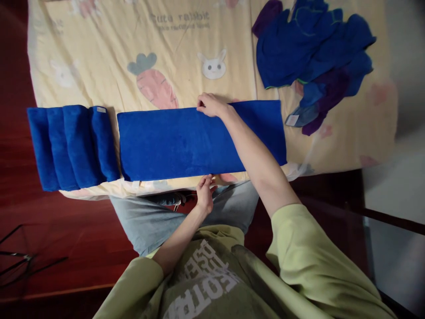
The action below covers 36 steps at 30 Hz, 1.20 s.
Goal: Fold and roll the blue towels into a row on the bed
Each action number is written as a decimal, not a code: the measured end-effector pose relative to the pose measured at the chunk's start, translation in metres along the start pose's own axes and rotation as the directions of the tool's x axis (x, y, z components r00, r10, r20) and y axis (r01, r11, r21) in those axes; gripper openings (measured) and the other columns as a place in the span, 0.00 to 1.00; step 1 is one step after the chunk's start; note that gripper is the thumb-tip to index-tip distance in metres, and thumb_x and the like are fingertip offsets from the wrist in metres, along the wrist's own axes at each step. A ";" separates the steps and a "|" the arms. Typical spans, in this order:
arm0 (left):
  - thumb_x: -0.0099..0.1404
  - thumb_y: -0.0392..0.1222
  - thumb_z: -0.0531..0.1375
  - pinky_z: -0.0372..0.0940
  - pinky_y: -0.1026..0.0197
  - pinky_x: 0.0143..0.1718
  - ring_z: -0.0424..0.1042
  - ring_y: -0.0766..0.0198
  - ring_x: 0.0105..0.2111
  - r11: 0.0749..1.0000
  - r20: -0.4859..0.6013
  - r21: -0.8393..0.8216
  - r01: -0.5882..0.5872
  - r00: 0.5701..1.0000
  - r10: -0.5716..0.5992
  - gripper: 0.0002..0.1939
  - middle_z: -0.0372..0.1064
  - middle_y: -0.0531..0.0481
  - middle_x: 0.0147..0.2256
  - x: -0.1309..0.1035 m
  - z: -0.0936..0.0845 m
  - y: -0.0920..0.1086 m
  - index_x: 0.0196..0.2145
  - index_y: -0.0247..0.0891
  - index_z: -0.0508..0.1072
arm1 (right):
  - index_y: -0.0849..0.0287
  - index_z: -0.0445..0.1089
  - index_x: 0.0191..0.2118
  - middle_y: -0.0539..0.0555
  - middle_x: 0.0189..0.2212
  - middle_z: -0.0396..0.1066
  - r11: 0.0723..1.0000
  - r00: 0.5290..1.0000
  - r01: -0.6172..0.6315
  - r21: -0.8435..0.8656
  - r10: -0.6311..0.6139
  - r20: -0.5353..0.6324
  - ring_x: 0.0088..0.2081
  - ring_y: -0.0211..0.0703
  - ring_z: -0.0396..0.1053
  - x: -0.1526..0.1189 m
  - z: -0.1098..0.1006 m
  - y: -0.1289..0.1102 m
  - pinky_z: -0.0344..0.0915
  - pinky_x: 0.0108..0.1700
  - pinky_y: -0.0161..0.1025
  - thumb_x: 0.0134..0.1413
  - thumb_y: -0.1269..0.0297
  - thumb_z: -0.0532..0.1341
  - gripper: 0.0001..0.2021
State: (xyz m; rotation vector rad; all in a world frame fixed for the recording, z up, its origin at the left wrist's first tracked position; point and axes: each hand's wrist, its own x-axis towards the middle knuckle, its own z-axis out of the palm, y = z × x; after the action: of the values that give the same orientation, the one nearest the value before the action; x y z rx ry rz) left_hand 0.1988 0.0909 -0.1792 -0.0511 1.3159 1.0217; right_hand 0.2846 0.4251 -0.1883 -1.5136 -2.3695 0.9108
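A blue towel [159,144] lies flat in a long folded rectangle on the patterned bedding, its long side running across in front of me. At its far long edge, my right hand [212,105] is closed, thumb and fingers pinching the cloth near the middle. My left hand [205,193] is at the near edge, its fingertips closed on the hem. My right forearm passes over the right part of the towel and hides some of it. Just left of it are several folded blue towels [78,146] in an overlapping row, one with a small white label.
A loose heap of blue and purple cloths [308,48] lies at the back right of the yellow bedding [109,40], which has rabbit and carrot prints. The bedding's near edge runs just above my knees. A thin black metal stand [26,257] is on the dark red floor at left.
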 end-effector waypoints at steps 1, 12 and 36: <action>0.58 0.51 0.70 0.65 0.63 0.41 0.73 0.65 0.39 1.000 -0.008 -0.016 -0.023 1.000 0.023 0.16 0.74 0.50 0.37 -0.001 0.001 -0.003 0.36 0.38 0.72 | 0.58 0.75 0.40 0.57 0.40 0.76 0.999 1.000 -0.007 0.032 0.007 -0.001 0.49 0.53 0.73 -0.001 -0.001 -0.001 0.69 0.57 0.53 0.61 0.56 0.68 0.10; 0.56 0.45 0.73 0.68 0.55 0.55 0.75 0.66 0.39 0.953 -0.210 -0.141 -0.269 0.949 0.236 0.16 0.72 0.54 0.33 0.004 0.016 -0.018 0.33 0.38 0.71 | 0.54 0.73 0.38 0.50 0.28 0.78 0.981 0.999 -0.029 0.192 0.021 0.047 0.39 0.48 0.75 0.007 -0.005 0.004 0.71 0.45 0.45 0.55 0.55 0.71 0.11; 0.58 0.52 0.73 0.70 0.59 0.51 0.78 0.61 0.45 0.953 -0.310 -0.029 -0.303 0.909 0.280 0.33 0.79 0.47 0.40 0.019 0.013 -0.029 0.58 0.38 0.76 | 0.52 0.78 0.29 0.50 0.32 0.80 0.944 0.984 0.007 0.331 -0.065 0.167 0.40 0.47 0.75 0.014 -0.006 0.001 0.72 0.46 0.45 0.48 0.56 0.74 0.08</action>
State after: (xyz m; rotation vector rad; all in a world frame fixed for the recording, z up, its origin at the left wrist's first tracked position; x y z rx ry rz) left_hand 0.2255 0.0924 -0.2051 -0.0728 1.5964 1.3601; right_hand 0.2816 0.4403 -0.1860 -1.3023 -2.2025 1.4022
